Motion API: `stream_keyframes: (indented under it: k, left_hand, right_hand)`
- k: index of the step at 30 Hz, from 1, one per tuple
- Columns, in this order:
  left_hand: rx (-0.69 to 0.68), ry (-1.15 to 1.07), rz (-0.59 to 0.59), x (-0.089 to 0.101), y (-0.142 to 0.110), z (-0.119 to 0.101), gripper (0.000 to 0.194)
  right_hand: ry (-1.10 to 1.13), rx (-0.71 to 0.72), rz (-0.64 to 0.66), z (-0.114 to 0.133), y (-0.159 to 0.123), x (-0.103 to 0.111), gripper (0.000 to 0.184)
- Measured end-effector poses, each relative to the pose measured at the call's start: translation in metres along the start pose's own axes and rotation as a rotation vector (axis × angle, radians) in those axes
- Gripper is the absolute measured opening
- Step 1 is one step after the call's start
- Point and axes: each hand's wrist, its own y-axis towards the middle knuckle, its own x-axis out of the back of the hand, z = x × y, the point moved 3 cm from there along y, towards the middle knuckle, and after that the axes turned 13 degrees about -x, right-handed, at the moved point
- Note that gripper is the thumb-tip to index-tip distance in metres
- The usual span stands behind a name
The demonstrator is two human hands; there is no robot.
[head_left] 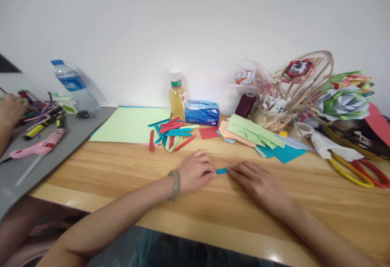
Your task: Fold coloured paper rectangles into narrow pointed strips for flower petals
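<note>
A narrow blue paper strip (222, 171) lies low over the wooden table, stretched between my two hands. My left hand (196, 169), with a bangle on its wrist, pinches the strip's left end. The right end is under the closed fingers of my right hand (256, 179). Both ends are hidden by fingertips. Beyond my left hand lies a loose pile of folded paper strips (175, 132) in red, blue and pale green. A fanned stack of light green paper (254, 131) rests past my right hand, with blue sheets (284, 153) beneath it.
Light green sheets (131, 124) lie at the back left. Behind the strips stand a yellow drink bottle (177, 96) and a tissue pack (202, 112). Scissors (353, 171) and paper flowers (343, 102) are rightward. A pink glue gun (41, 147) and another person's hand (12, 108) are leftward.
</note>
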Motion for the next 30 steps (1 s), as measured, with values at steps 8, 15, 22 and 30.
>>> stream_keyframes:
  k: [8,15,22,30]
  left_hand:
    - [-0.084,0.103,0.174,-0.003,0.005,0.002,0.028]
    - [-0.124,0.217,0.154,-0.006,0.002,-0.004,0.026]
    - [-0.245,0.454,0.101,-0.005,-0.009,-0.009,0.024]
    - [-0.172,0.366,0.132,-0.004,-0.006,-0.008,0.024]
  right_hand:
    - [-0.096,-0.045,0.112,0.004,-0.005,-0.006,0.042]
    - [-0.141,-0.027,0.065,0.004,-0.008,-0.002,0.036]
    - [-0.267,-0.053,-0.057,-0.006,-0.018,0.001,0.041]
    - [-0.041,-0.264,-0.169,-0.018,-0.018,-0.002,0.043]
